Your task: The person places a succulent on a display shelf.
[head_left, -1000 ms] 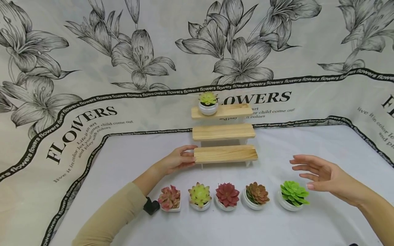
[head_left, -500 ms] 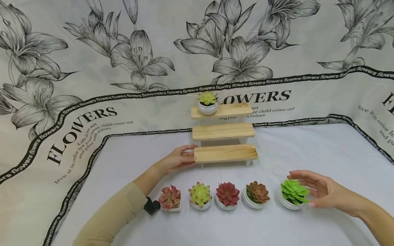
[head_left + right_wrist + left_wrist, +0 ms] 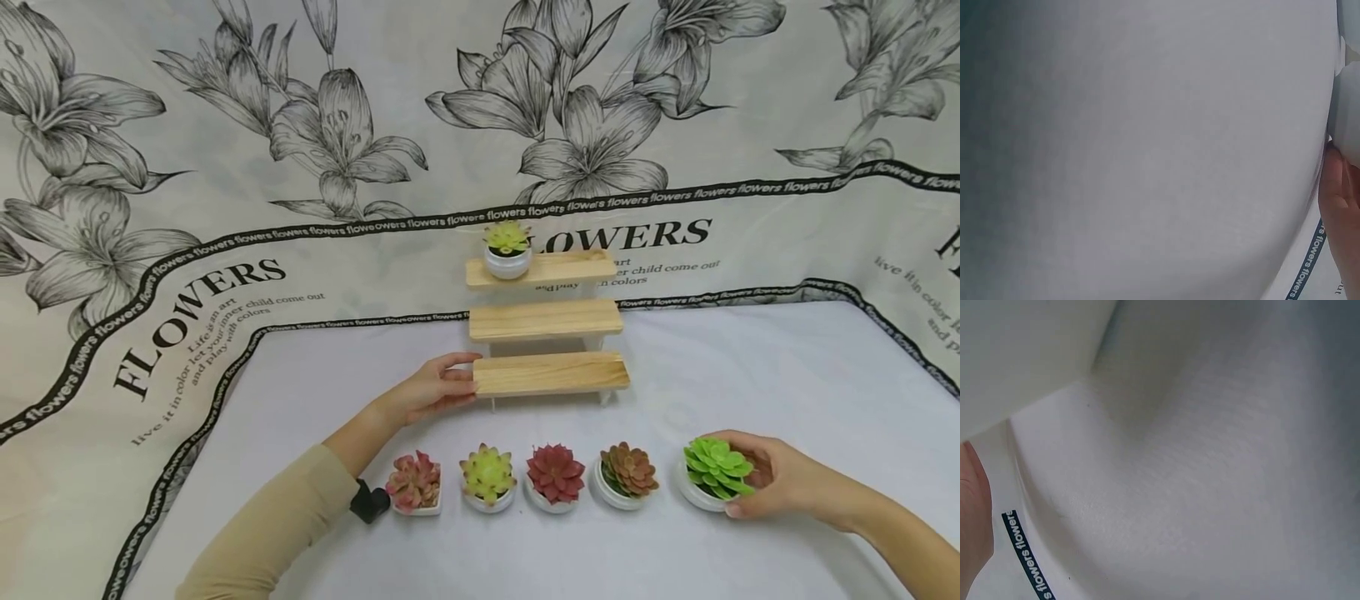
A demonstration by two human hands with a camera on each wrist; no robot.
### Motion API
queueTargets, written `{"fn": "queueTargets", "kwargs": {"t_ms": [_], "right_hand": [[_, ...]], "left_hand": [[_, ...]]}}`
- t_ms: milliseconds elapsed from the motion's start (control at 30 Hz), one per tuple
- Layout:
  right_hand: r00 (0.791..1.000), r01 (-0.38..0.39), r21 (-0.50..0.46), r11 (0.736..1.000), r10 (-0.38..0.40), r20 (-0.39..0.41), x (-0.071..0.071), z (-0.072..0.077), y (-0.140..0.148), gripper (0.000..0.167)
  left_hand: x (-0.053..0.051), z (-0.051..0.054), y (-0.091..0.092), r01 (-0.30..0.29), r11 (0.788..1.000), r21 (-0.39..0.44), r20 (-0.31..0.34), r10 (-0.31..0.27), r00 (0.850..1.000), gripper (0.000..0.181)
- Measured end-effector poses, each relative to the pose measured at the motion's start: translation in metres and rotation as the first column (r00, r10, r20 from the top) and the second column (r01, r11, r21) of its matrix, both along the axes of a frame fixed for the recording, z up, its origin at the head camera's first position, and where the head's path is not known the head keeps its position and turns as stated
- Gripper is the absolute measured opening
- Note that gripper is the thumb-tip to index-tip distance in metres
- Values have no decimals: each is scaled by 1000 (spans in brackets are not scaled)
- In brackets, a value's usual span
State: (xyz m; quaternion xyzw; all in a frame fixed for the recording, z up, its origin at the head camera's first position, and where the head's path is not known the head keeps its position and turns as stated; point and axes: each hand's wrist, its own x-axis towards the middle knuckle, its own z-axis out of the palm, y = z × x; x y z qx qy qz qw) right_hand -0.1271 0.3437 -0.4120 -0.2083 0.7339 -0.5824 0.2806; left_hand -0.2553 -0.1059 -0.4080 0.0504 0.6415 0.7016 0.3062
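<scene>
In the head view the left hand (image 3: 427, 393) holds the left end of the lowest board (image 3: 551, 375) of a three-step wooden stand. The right hand (image 3: 787, 482) has its fingers and thumb curled round the right side of a bright green succulent (image 3: 717, 468) in a white pot (image 3: 699, 495), which stands on the table. Part of the left hand (image 3: 974, 519) shows at the left edge of the left wrist view. At the right edge of the right wrist view, the right hand (image 3: 1339, 206) touches a white pot (image 3: 1347, 115).
Left of the green plant stand a brown succulent (image 3: 628, 472), a dark red one (image 3: 554, 475), a yellow-green one (image 3: 487, 477) and a pink one (image 3: 413, 482). Another potted plant (image 3: 507, 250) sits on the top board (image 3: 573, 268). Behind hangs a flower-print cloth (image 3: 390, 275).
The right hand has come down and to the left onto the bright green plant's pot, and its fingers have closed round it. The left hand stays at the stand.
</scene>
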Motion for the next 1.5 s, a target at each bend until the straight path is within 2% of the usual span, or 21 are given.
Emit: {"fn": "queueTargets", "kwargs": {"t_ms": [67,233,367,600,800,1000,1200,1500], "right_hand": [[1000,-5,-15,1000,5,17,1,0,0,62],[1000,18,23,1000,-18,12,2,-1,2,62],[999,36,1,999,-36,10,2,2,3,64],[991,89,-6,996,-89,-96,-5,11,5,66],[985,97,-35,995,-101,-142,-11,22,3,68],[970,147,17,989,-140,-199,-16,34,-1,65],[966,159,15,987,-152,-209,-23,43,0,65],[957,197,27,980,-187,-220,-27,50,-1,63]], "left_hand": [[0,1,1,2,1000,1,2,-2,1000,55],[1,2,2,-2,1000,-6,12,2,1000,55],[2,2,3,-7,1000,-6,18,7,1000,55],[2,2,3,-6,1000,-5,25,7,1000,56],[2,4,2,3,1000,-2,9,-3,1000,55],[2,4,3,-3,1000,-1,17,3,1000,56],[1,4,1,-5,1000,-3,13,5,1000,56],[2,6,2,-4,1000,-17,11,4,1000,55]]}}
